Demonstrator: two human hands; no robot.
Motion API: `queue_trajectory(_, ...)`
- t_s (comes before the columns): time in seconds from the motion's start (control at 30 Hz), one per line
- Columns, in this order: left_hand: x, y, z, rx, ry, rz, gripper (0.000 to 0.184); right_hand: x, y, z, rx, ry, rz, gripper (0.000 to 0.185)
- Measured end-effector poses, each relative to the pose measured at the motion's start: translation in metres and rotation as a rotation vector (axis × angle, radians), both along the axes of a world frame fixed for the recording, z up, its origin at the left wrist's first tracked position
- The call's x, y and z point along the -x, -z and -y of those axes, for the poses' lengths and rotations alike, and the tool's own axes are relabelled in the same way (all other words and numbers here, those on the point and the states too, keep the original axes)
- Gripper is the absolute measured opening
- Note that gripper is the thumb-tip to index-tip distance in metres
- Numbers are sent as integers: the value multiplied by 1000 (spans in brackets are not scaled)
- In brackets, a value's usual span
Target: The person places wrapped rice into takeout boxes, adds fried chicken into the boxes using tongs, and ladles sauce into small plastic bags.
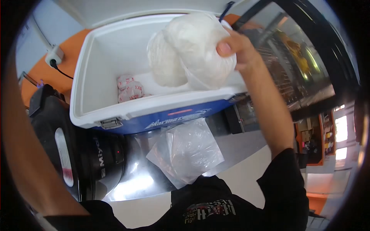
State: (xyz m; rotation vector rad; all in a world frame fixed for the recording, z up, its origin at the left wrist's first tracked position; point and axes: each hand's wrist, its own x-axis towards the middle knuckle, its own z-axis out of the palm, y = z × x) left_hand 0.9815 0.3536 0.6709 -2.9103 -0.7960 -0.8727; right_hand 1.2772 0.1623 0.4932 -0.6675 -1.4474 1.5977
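My right hand (pixel 239 49) grips a bulky, rounded white bundle in thin plastic (pixel 198 42), thumb pressed on its near side. It looks like two lobes, and what is inside cannot be made out. The bundle hangs over the opening of a blue and white cooler box (pixel 78 86), hiding part of its inside. At the cooler's bottom left lie a few small packets with red print (pixel 129 89). My left forearm (pixel 29 154) reaches up along the left edge, with its hand outside the picture. In front of the cooler, clear plastic bags (pixel 194 150) lie flat on a shiny metal counter (pixel 133 181).
The cooler's raised lid (pixel 115 7) stands behind it. On the left is a black Miyako appliance (pixel 98 161), near a white power socket (pixel 54 56) with a black cord. A glass-fronted cabinet (pixel 285 57) stands close on the right, beyond it shelves (pixel 316 136).
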Motion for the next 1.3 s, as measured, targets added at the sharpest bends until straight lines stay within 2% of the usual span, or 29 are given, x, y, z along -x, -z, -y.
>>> queue_trajectory(0.07,17,-3,9,-99,-69,-37,61,7,9,52,-85,68,-193,69)
queue_trajectory(0.13,35,11,24,-252,-133,-92,48,14,26,104,-28,135,-384,69)
queue_trajectory(0.2,54,48,33,-402,-185,-146,46,22,48,162,97,206,-614,69)
queue_trajectory(0.27,53,76,79,-579,-250,-207,53,27,65,216,277,268,-869,68)
queue_trajectory(0.37,60,118,119,-619,-308,-333,48,13,95,285,425,358,-827,62)
queue_trajectory(0.47,60,154,165,-703,-296,-423,48,-2,128,357,495,593,-758,55)
queue_trajectory(0.53,73,184,159,-565,-317,-344,48,-16,142,408,467,715,-677,55)
queue_trajectory(0.6,57,207,204,-419,-345,-338,48,-29,151,461,437,785,-622,55)
queue_trajectory(0.67,5,226,279,-242,-296,33,40,-46,166,506,400,904,-619,56)
queue_trajectory(0.73,-43,279,353,-10,-163,201,39,-58,180,551,391,1002,-625,56)
queue_trajectory(0.77,-81,306,413,209,-56,290,38,-64,178,573,408,1017,-653,54)
queue_trajectory(0.8,-113,328,471,579,21,205,45,-66,187,592,423,1026,-635,55)
queue_trajectory(0.83,-149,355,532,1183,327,366,55,-70,198,609,434,1033,-614,56)
queue_trajectory(0.87,-175,381,576,1566,353,275,76,-78,205,623,432,1042,-581,56)
queue_trajectory(0.9,-205,390,616,1950,424,218,85,-81,208,636,428,1054,-534,60)
queue_trajectory(0.97,-254,411,668,2319,490,52,85,-86,227,661,481,1103,-434,64)
queue_trajectory(1.0,-275,433,687,2439,453,69,72,-89,236,673,507,1122,-392,65)
queue_trajectory(1.03,-294,451,701,2355,425,61,64,-94,239,684,465,1161,-360,61)
queue_trajectory(1.07,-310,466,714,2273,395,58,56,-104,246,697,482,1205,-467,59)
queue_trajectory(1.17,-367,459,747,2216,349,-20,43,-139,255,735,557,1345,-780,53)
queue_trajectory(1.27,-436,464,772,2076,224,-46,41,-197,258,764,540,1534,-832,53)
queue_trajectory(1.3,-462,467,776,2144,213,4,42,-217,261,777,508,1600,-801,54)
